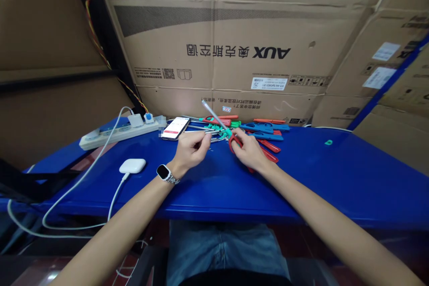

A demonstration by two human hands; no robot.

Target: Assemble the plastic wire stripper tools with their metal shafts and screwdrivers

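My left hand, with a smartwatch on the wrist, is pinched on a thin metal piece I cannot make out. My right hand is closed round a red-handled tool. A silver blade with a green hub rises from it, slanting up and to the left. Both hands hover over the blue table, close together near its middle. Just behind them lies a pile of several red, blue and green handled tools.
A phone with a lit screen lies left of the pile. A white power strip and a white earbud case on a cable sit at the left. A small green part rests at the right. Cardboard boxes wall the back.
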